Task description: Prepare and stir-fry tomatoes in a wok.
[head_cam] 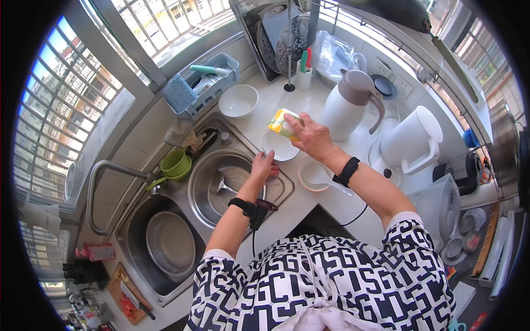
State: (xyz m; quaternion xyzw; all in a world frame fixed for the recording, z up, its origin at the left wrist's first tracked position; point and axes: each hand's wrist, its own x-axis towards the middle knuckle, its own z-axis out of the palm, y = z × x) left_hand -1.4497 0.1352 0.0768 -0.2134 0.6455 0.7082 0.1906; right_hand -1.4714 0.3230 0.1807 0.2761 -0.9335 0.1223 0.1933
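My right hand (311, 136) grips a small yellow, green and white packet (281, 124), tilted above a white bowl (282, 148). Close to the bowl's near left rim, at the sink's edge, is my left hand (263, 167). Its thumb and fingertips are bent; whether they pinch the rim is hard to see. Below my right wrist stands a pink-rimmed bowl (308, 167) with a white spoon (327, 178) laid across it. Left of my left hand, a round metal basin (203, 178) sits in the sink, holding a dark-handled metal utensil (221, 185).
A grey-lidded thermal jug (345, 105) and a white electric kettle (408, 140) stand to the right. Behind is another white bowl (238, 101). The curved faucet (92, 198) arches over the left basin. A knife (134, 298) lies on a cutting board (120, 285) at lower left.
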